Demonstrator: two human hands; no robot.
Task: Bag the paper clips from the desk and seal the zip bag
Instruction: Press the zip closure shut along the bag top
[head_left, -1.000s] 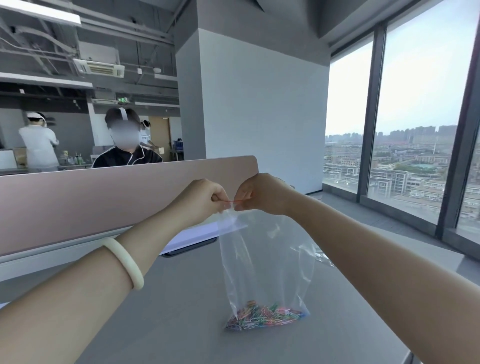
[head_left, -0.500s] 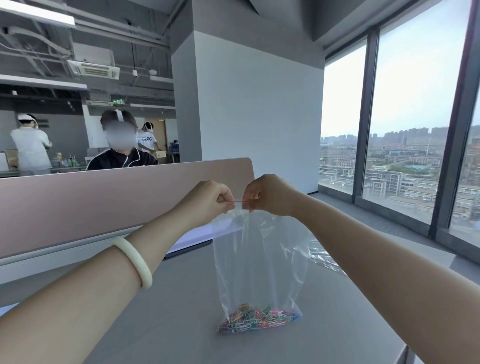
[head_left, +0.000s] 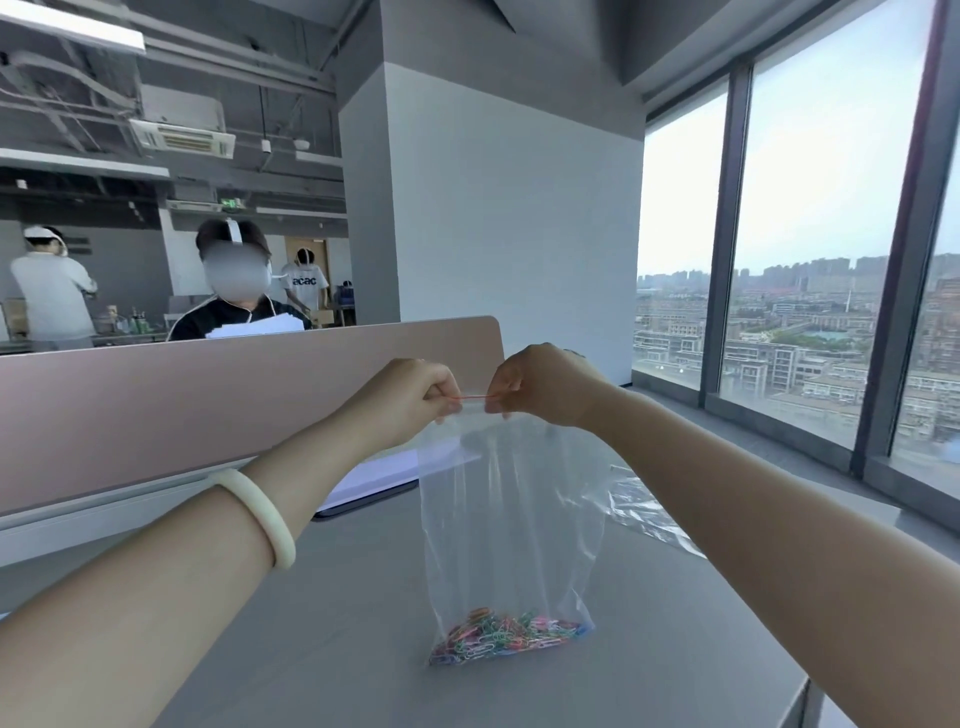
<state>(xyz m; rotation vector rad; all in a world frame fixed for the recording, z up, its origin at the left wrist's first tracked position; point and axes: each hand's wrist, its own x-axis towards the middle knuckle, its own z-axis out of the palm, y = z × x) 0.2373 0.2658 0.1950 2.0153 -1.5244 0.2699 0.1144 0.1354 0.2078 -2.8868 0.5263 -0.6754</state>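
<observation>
Now, your left hand pinches the red strip of the zip bag, and your right hand pinches it just beside: both grips are closed on it. Slide the right grip along, pressing firmly. A pink divider stands behind; the paper clips sit in the bag's bottom on the grey counter; windows lie to the right.

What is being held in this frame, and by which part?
The zip bag is held by its top edge: the left hand and right hand each pinch the red zip strip. The paper clips lie in its bottom.
</observation>
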